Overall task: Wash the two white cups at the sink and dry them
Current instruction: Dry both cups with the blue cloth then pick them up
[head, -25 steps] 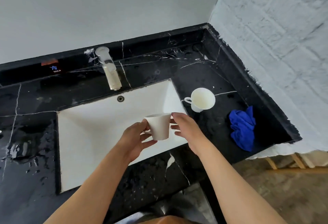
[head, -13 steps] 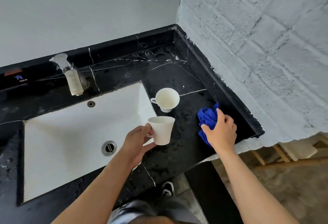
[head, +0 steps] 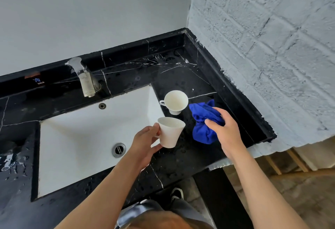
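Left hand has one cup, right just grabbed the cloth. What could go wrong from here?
The held cup is pinched by the left hand over the wet counter; it may slip. The blue cloth in the right hand hangs close to the second cup and might knock it.

plain grey wall (head: 90, 11), white-painted brick wall (head: 262, 47) right, brown floor (head: 299, 192).

Single head view, worn high, looking steeply forward and down, wide-angle with bowed edges. Close over the black tabletop (head: 181, 76) and white sink (head: 81, 138); both forearms enter from the bottom edge. Faces the back wall (head: 90, 11), brick wall (head: 272, 47) at right. No second view.
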